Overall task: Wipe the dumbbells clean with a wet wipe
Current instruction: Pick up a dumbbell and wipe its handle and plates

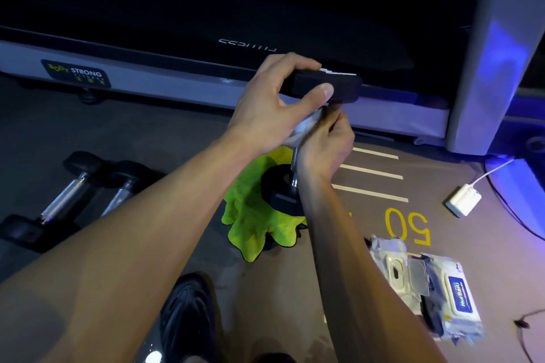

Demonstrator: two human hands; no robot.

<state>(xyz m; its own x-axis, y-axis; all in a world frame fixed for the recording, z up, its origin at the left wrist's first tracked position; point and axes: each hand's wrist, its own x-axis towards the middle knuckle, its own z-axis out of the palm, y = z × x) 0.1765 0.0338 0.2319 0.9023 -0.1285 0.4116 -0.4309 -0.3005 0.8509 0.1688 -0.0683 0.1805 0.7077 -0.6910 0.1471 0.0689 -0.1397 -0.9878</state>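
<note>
A white wet wipe is being pinched by the closed fingers of the right hand and pressed around the chrome handle of a dumbbell that is being stood on end. The dumbbell's upper black head is being gripped from the side by the left hand, thumb in front and fingers curled over the top. Its lower head is being rested on a bright green cloth spread on the grey floor. Two more dumbbells are lying side by side to the left, well apart from the cloth. Two wipe packs are lying to the right, near a yellow "50" floor marking and a white charger. A treadmill is being seen beyond the hands.
</note>
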